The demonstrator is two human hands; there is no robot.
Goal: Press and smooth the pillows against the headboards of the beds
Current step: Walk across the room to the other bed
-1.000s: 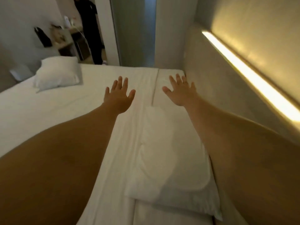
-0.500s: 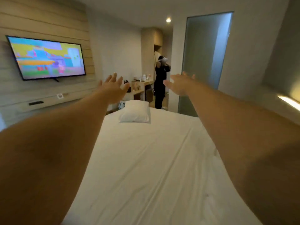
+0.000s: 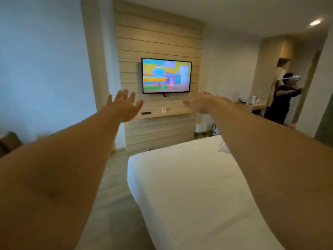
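Swinging away from the headboard side, the view now faces the wall-mounted television (image 3: 166,75) and the foot of the bed (image 3: 189,186), where a second ago it looked down on a pillow lying against the padded headboard. No headboard shows now, and only a small white corner that may be a pillow (image 3: 223,147) peeks out beside the right forearm; this suggests the person is turning toward another bed or pillow (a judgement, not something shown). The left hand (image 3: 124,107) is spread wide, fingers splayed, held in the air and touching nothing. The right hand (image 3: 200,103) is likewise open and empty, palm turned down. Another person (image 3: 282,100) stands near the doorway.
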